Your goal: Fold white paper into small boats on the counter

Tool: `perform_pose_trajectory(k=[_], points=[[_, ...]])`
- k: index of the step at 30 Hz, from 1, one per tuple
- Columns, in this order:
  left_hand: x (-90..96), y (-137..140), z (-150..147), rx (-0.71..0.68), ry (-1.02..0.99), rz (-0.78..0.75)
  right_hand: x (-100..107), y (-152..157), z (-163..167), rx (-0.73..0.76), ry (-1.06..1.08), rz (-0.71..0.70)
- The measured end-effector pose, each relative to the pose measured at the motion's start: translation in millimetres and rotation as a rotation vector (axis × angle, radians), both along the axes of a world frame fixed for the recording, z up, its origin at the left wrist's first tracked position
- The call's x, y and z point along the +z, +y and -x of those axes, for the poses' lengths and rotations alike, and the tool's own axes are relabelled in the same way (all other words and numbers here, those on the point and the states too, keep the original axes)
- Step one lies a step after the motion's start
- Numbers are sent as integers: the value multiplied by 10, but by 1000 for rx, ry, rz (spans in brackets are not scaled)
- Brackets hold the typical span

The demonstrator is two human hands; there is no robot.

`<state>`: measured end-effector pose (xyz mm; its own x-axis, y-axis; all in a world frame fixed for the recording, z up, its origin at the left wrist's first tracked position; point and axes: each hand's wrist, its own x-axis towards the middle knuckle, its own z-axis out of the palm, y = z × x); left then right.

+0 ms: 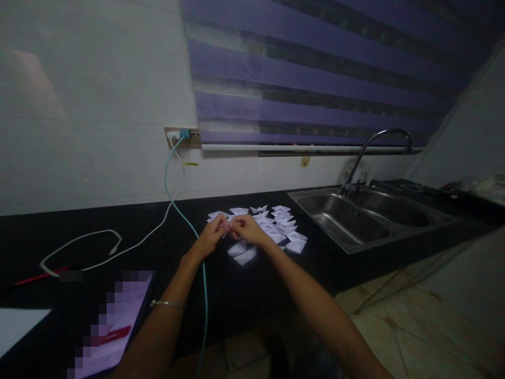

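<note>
White paper, one small piece (225, 232): pinched between the closed fingertips of your left hand (210, 236) and right hand (248, 230), left of the sink (355, 246); your fingers hide most of it.

Handling, advised: steady it with your left fingertips, match the edges before pressing, and run each crease once, firmly, with your right thumb. Pulling hard could tear so small a fold.

Stock, counted:
- Folded shapes (295, 246), white: more than a dozen, grouped just left of the sink, beside and beyond your hands; overlap prevents an exact count.
- Basins: two, within the one sink.
- Tap (361, 152), curved: one, behind the sink.
- Cables, two: teal cable (204, 295) and white cable (148, 239), both left of the sink.
- Tablet-like screen (118, 326): one, far left of the sink.
- Flat sheet (19, 323): one, farther left again.
</note>
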<state>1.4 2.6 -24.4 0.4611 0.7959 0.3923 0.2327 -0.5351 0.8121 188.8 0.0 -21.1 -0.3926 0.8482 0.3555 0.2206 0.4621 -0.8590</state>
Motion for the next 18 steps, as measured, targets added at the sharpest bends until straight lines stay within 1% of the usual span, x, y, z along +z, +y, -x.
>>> perform_pose_trajectory(k=[3,5,7,9,12,15,18], points=[[17,-13,-4,152,64,-136,29,-32,19,-70,-29,-53],[15,-7,-1,191,75,-160,42,-54,33,-67,-34,-67],[10,1,6,154,74,-144,49,-66,40,-60,-39,-81],[12,3,11,79,68,-130,56,-67,34,-59,-34,-90],[27,-14,1,-6,84,-99,69,-54,9,-58,-8,-64],[35,-45,-33,-6,111,-31,83,-40,-10,-71,10,-16],[28,-74,-70,-19,92,25,88,-35,-6,-78,26,46]])
